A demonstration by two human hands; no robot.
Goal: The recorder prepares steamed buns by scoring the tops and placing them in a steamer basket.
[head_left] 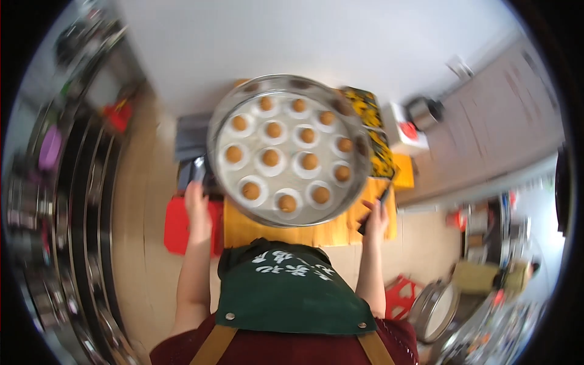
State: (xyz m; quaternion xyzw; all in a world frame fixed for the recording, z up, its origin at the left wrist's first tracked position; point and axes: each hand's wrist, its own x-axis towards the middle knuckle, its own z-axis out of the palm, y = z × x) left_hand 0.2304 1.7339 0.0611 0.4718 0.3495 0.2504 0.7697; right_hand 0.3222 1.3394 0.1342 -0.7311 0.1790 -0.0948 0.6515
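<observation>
1. Left hand (198, 210): beyond the wooden table (298, 236)'s left edge; can't tell its grip.
2. Right hand (376, 220): near the front right corner, closed around a dark object (384, 194).
3. Round metal tray (288, 177): over the table, ahead of and between them.

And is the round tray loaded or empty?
Loaded: brown balls, each on a white disc, are spread across the tray, with gaps between them.

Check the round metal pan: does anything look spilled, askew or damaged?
Nothing clearly stands out. In the round metal pan, each brown ball sits separately on its own white disc, and no spill shows. Motion blur could hide small cracks or dents.
</observation>
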